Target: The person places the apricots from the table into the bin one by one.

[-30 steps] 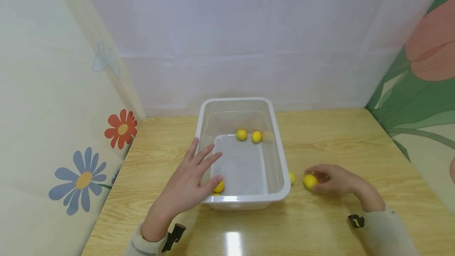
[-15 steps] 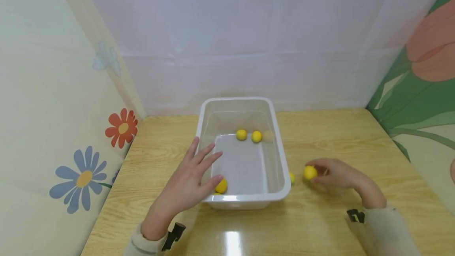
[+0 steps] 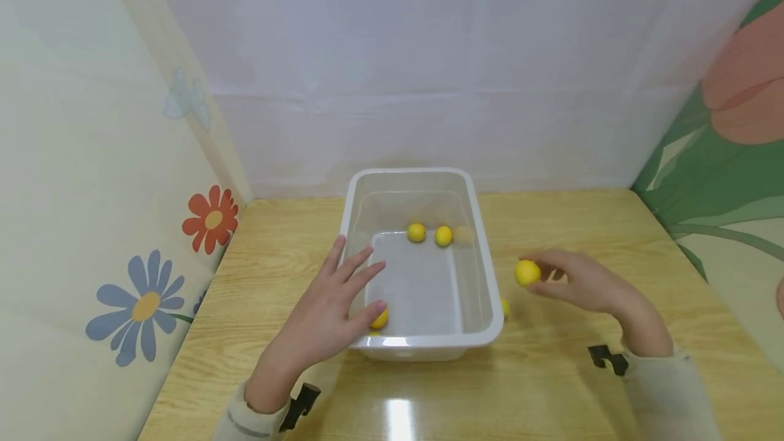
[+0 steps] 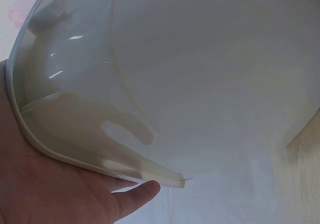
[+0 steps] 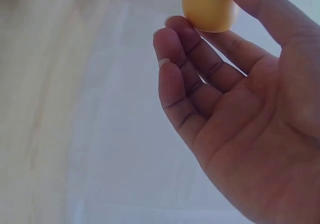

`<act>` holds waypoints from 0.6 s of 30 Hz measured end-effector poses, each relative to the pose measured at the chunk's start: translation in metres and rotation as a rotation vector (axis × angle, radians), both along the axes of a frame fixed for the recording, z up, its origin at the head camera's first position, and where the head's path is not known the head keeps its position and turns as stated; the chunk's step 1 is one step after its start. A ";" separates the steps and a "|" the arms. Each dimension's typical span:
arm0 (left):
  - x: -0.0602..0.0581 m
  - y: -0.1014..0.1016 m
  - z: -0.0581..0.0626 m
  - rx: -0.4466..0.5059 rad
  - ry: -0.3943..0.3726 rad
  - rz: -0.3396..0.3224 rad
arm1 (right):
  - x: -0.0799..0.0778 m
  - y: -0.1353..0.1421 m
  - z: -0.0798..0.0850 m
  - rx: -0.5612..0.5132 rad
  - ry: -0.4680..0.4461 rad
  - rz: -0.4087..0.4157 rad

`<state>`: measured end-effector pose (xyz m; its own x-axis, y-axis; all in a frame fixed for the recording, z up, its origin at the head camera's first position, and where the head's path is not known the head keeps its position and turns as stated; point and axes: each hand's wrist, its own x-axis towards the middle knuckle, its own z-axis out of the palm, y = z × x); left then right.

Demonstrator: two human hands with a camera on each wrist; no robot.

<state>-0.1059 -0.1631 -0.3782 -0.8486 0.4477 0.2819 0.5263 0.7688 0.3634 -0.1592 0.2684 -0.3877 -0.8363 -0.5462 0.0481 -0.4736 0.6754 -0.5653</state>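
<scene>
In the head view my right hand (image 3: 578,281) pinches a yellow lemon (image 3: 527,273) between thumb and fingertips, raised over the table to the right of a white plastic bin (image 3: 484,257). The right wrist view shows the same lemon (image 5: 210,8) at the fingertips, the other fingers curled loosely below it. My left hand (image 3: 327,308) rests on the bin's near left rim, fingers spread and straight. Two lemons, one of them a lemon (image 3: 416,232) at the far end, lie inside the bin. Near the left thumb sits another lemon (image 3: 380,319), partly hidden, with a sliver of yellow below it.
One more lemon (image 3: 505,309) lies on the wooden table (image 3: 551,386) against the bin's right side, mostly hidden by the rim. A white cloth (image 3: 380,87) hangs behind the table. Flower-printed panels stand at the left and right.
My right hand has taken the lemon from the table and lifted it, moving up and slightly left. The left hand stays at the rim; the lemon near its thumb shifts slightly.
</scene>
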 end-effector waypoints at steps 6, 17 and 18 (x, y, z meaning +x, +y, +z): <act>0.001 0.000 0.001 0.000 -0.008 0.003 | 0.002 -0.014 0.016 -0.021 0.037 0.013; 0.001 -0.001 0.002 -0.004 -0.022 0.010 | 0.002 -0.028 0.035 -0.026 0.137 0.022; 0.001 -0.001 0.001 -0.004 -0.025 0.011 | 0.002 -0.030 0.037 -0.030 0.140 0.020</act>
